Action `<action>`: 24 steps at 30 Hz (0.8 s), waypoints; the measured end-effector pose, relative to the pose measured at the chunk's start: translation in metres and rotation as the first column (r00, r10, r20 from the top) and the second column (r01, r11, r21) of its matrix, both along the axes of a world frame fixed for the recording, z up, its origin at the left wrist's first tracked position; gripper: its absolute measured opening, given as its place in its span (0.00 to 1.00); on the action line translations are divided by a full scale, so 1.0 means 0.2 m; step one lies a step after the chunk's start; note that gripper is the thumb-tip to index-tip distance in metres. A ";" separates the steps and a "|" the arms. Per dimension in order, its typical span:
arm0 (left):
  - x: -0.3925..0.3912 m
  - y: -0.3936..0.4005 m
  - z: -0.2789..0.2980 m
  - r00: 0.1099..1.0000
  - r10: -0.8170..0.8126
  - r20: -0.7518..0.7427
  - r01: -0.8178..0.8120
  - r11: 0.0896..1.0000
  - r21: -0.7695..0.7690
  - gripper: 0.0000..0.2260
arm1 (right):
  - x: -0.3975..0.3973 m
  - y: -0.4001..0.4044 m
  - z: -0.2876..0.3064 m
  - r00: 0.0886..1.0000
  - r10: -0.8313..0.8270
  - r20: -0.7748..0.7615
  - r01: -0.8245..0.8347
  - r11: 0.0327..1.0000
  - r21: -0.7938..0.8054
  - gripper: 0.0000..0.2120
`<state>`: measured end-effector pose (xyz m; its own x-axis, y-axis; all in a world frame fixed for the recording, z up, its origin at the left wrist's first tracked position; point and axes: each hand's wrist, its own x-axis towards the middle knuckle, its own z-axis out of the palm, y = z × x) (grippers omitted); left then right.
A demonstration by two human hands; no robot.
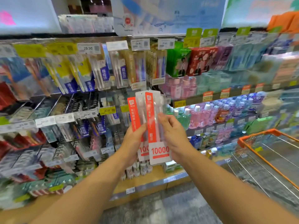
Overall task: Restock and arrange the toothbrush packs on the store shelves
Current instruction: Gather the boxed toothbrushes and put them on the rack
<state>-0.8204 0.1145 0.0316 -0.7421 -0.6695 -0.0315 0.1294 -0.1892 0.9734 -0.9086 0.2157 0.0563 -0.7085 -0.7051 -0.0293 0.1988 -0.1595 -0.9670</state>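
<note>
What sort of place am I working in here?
Most likely a shop's oral-care aisle: toothbrush packs hang under price tags, mouthwash bottles fill the shelves on the right, and an orange-rimmed cart stands alongside.

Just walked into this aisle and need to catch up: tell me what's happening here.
A person is standing at a store display of hanging toothbrush packs. The left hand grips one orange-and-clear toothbrush pack, and the right hand holds a second matching pack that overlaps it in front. Both packs are held upright in front of the pegs, not yet hung. An orange-rimmed wire shopping cart stands to the right, and mouthwash bottles fill the shelves beside it.
</note>
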 end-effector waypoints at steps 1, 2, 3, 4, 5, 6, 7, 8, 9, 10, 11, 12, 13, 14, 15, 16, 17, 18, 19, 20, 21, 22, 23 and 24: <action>-0.02 -0.03 -0.02 1.000 -0.002 0.006 0.002 1.000 0.011 0.21 | -0.03 -0.02 -0.02 1.000 0.016 0.009 -0.016 1.000 0.004 0.13; -0.04 -0.06 -0.04 1.000 -0.002 0.015 0.002 1.000 0.020 0.18 | -0.05 -0.04 -0.03 0.999 0.031 0.023 -0.031 0.999 0.007 0.13; -0.06 -0.09 -0.06 1.000 -0.003 0.025 0.003 1.000 0.028 0.16 | -0.08 -0.07 -0.05 0.998 0.042 0.039 -0.043 0.999 0.012 0.13; -0.08 -0.12 -0.08 0.999 -0.006 0.037 0.005 0.999 0.034 0.15 | -0.10 -0.09 -0.06 0.997 0.049 0.057 -0.050 0.999 0.019 0.13; -0.10 -0.15 -0.10 0.999 -0.008 0.046 0.007 0.999 0.036 0.15 | -0.14 -0.12 -0.08 0.996 0.049 0.068 -0.052 0.998 0.031 0.14; -0.12 -0.18 -0.12 0.999 -0.009 0.054 0.007 0.999 0.039 0.16 | -0.17 -0.15 -0.09 0.996 0.047 0.072 -0.050 0.998 0.048 0.14; -0.15 -0.21 -0.14 0.998 -0.006 0.062 0.004 0.999 0.043 0.15 | -0.21 -0.18 -0.10 0.997 0.043 0.070 -0.048 0.996 0.069 0.15; -0.17 -0.25 -0.16 0.998 0.000 0.068 -0.003 0.999 0.046 0.13 | -0.24 -0.20 -0.11 0.997 0.041 0.067 -0.047 0.995 0.090 0.14; -0.20 -0.28 -0.18 0.997 0.008 0.072 -0.012 0.999 0.049 0.12 | -0.28 -0.23 -0.12 0.997 0.042 0.071 -0.049 0.993 0.103 0.13; -0.23 -0.31 -0.20 0.997 0.012 0.070 -0.016 0.999 0.051 0.11 | -0.32 -0.26 -0.13 0.995 0.045 0.084 -0.054 0.993 0.107 0.12; -0.25 -0.33 -0.22 0.998 0.012 0.066 -0.015 0.999 0.050 0.10 | -0.36 -0.28 -0.14 0.994 0.049 0.094 -0.059 0.993 0.106 0.10; -0.28 -0.36 -0.22 0.998 0.011 0.064 -0.014 0.999 0.041 0.11 | -0.40 -0.31 -0.16 0.994 0.049 0.096 -0.059 0.993 0.106 0.09; -0.30 -0.38 -0.23 0.998 0.012 0.067 -0.014 0.999 0.035 0.13 | -0.44 -0.33 -0.18 0.995 0.041 0.092 -0.051 0.992 0.114 0.08; -0.32 -0.41 -0.25 0.998 0.009 0.066 -0.012 0.999 0.035 0.16 | -0.48 -0.35 -0.19 0.996 0.028 0.090 -0.039 0.992 0.123 0.07; -0.34 -0.43 -0.26 0.998 0.007 0.060 -0.010 0.999 0.040 0.17 | -0.52 -0.36 -0.22 0.996 0.016 0.091 -0.028 0.991 0.132 0.07; -0.36 -0.46 -0.28 0.998 0.008 0.055 -0.010 0.999 0.045 0.18 | -0.56 -0.37 -0.23 0.995 0.010 0.096 -0.023 0.990 0.136 0.07; -0.37 -0.48 -0.29 0.999 0.005 0.054 -0.008 0.999 0.051 0.18 | -0.60 -0.37 -0.25 0.995 0.007 0.100 -0.021 0.990 0.137 0.07; -0.39 -0.51 -0.31 0.999 0.000 0.054 -0.002 0.999 0.053 0.17 | -0.64 -0.38 -0.28 0.995 0.004 0.102 -0.018 0.990 0.140 0.07; -0.40 -0.53 -0.33 0.998 -0.001 0.055 -0.002 0.999 0.048 0.16 | -0.68 -0.38 -0.30 0.995 -0.001 0.101 -0.014 0.989 0.147 0.08; -0.41 -0.55 -0.34 0.998 0.004 0.060 -0.007 0.999 0.043 0.14 | -0.71 -0.38 -0.32 0.995 -0.009 0.098 -0.006 0.987 0.158 0.08; -0.42 -0.57 -0.36 0.998 0.011 0.066 -0.014 0.999 0.041 0.12 | -0.75 -0.37 -0.34 0.996 -0.017 0.088 0.001 0.986 0.169 0.08; -0.43 -0.58 -0.38 0.997 0.016 0.073 -0.020 0.999 0.044 0.13 | -0.78 -0.37 -0.36 0.997 -0.022 0.078 0.008 0.984 0.179 0.06; -0.44 -0.60 -0.40 0.996 0.021 0.084 -0.025 0.998 0.052 0.15 | -0.81 -0.37 -0.37 0.997 -0.028 0.075 0.013 0.982 0.188 0.04; -0.45 -0.61 -0.42 0.995 0.025 0.099 -0.031 0.998 0.063 0.17 | -0.83 -0.37 -0.39 0.997 -0.030 0.077 0.015 0.982 0.191 0.04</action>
<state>-0.9106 -0.0066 -0.0517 -0.7145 -0.6840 -0.1468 0.0402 -0.2496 0.9675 -1.0747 0.1415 -0.0212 -0.7141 -0.6654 -0.2176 0.2744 0.0200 -0.9614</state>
